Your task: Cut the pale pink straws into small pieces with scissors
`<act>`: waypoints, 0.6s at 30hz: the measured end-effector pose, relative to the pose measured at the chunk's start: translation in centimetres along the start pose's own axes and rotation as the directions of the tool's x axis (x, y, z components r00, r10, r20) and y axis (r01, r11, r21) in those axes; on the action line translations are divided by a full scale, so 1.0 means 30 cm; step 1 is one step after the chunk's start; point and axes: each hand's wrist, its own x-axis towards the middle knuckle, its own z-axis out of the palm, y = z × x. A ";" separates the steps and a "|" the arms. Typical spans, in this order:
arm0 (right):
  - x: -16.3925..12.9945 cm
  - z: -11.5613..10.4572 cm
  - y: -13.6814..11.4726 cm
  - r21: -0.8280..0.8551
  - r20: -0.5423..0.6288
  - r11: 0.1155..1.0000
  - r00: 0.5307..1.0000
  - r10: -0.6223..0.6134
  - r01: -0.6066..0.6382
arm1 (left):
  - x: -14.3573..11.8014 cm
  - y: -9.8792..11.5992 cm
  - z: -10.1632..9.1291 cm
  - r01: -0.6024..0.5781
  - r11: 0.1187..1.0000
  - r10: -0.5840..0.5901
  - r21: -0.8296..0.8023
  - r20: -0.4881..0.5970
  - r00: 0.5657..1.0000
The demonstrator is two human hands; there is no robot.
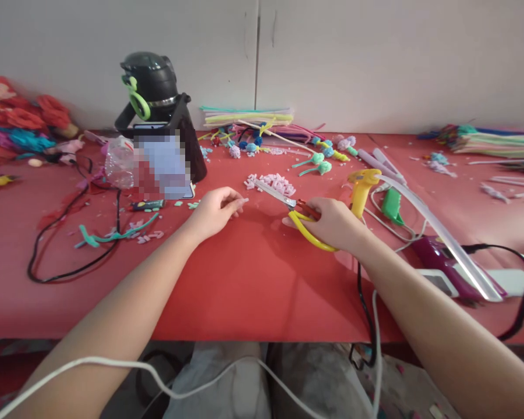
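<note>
Near the middle of the red table (253, 291), the right hand (334, 224) grips yellow-handled scissors (294, 214), fingers curled through the loops, their slim metal blades apart. The left hand (216, 209) pinches a short pale pink fuzzy piece (241, 201) between its fingertips. A heap of similar pink cut bits (274, 183) lies just behind the blades.

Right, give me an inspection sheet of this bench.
Surface: red table, littered with scraps.
Job's things: yellow-handled scissors; small pink piece; pile of cut pink bits.
Clutter: glue gun, pipe cleaners, black bottle, plastic bag.
Hands: left hand pinches the pink piece; right hand grips the scissors.
Cables: black cable at left; white cable across the lap.
Surroundings: white cabinet doors behind.
</note>
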 end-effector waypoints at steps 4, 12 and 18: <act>-0.004 0.015 0.024 0.014 0.019 0.999 0.999 -0.046 0.046 | -0.003 -0.012 0.012 -0.025 1.000 0.025 -0.013 0.039 0.999; -0.021 0.043 0.017 -0.039 0.014 0.998 0.999 -0.052 0.053 | -0.002 -0.015 -0.004 -0.016 0.997 0.020 -0.070 0.057 0.998; -0.032 0.032 -0.001 -0.004 0.082 1.000 0.997 0.016 -0.016 | -0.001 -0.025 -0.006 -0.031 0.996 0.035 -0.082 0.046 0.998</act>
